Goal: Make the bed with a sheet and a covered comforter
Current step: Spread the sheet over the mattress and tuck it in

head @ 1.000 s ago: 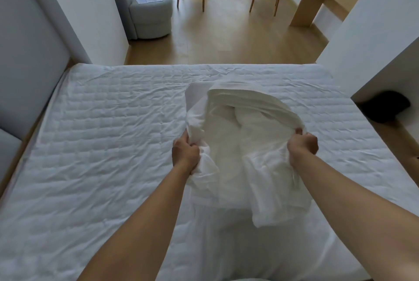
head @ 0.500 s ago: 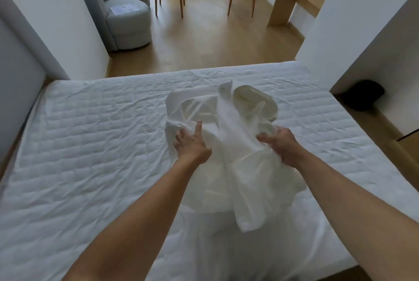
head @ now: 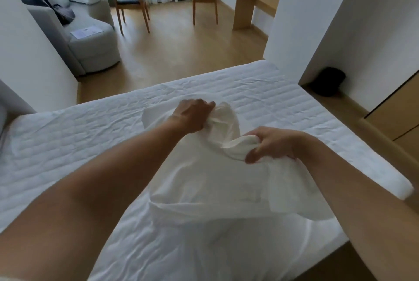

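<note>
Sheet [head: 204, 181], white and bunched in folds, lies right under my fingers on the quilted mattress pad [head: 68, 149], and both of my hands have hold of it. My left hand [head: 195, 116] reaches farther out, knuckles up, its fingers curled round the far end of the bundle. My right hand [head: 274, 144] sits nearer to me and off to the right, thumb and fingers pinching a rolled fold at the bundle's right side. Between the two grips the cloth humps up. Below them it fans out wider toward my body and runs on to the near edge of the bed.

What matters for the next move, as I read it, is how the bundle lies against the mattress. Its long axis runs away from me, from my wrists toward the far edge, while the mattress stretches crosswise, to the left and right of my fingers. Much more bare pad lies left of my left hand than right of my right hand, where the mattress corner [head: 403, 190] is not far off.

So I judge that the sheet wants opening sideways, with the hands drawn apart. The left would carry its fold well out to the left, the right only a short way. I cannot make out a clean hem in either grip, so I cannot tell which layer each hand will free.
</note>
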Tool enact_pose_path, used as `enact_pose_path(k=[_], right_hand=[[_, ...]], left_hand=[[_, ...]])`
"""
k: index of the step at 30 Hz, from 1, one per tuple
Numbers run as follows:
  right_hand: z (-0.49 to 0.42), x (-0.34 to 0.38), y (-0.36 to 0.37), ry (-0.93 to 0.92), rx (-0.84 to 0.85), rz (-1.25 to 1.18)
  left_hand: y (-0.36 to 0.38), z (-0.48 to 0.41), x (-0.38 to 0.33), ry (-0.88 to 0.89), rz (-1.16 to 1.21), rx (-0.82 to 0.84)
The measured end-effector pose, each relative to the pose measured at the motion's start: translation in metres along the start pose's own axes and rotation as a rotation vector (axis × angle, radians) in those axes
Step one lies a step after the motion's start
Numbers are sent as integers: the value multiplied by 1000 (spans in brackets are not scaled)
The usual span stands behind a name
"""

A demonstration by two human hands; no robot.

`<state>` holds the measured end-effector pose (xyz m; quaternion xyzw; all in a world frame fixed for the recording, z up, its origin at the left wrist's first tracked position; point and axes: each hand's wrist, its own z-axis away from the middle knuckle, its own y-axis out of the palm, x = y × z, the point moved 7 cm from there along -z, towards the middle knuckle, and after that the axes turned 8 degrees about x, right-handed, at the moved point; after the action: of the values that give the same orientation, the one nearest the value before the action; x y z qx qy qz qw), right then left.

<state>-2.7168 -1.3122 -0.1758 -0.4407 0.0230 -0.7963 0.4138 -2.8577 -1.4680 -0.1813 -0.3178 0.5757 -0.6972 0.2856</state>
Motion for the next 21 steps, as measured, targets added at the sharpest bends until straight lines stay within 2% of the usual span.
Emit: enact_pose_path(k=[3, 5, 7, 9, 11, 14, 18, 21], right_hand=[[9, -18, -20, 117, -237, 260], [4, -37, -19, 277, -283, 391], [-2, -57, -17, 394, -347, 449], [-2, -65, -15, 421, -443, 444], [-9, -62, -9, 360, -476, 418], [-24, -20, 8, 148, -458, 436], [-31, 84, 39, -155, -367, 465], [-34, 167, 73, -278, -243, 487]], left_hand=[[-4, 20, 29, -138, -35, 15], [-8, 36, 35, -150, -47, 22], [-17, 56, 38, -165, -26, 12], [-27, 81, 47, -221, -32, 11], [-36, 115, 59, -309, -40, 21], [-50, 176, 89, -487, -7, 32], [-75, 279, 147, -721, 6, 68], [-92, 361, 192, -865, 3, 79]])
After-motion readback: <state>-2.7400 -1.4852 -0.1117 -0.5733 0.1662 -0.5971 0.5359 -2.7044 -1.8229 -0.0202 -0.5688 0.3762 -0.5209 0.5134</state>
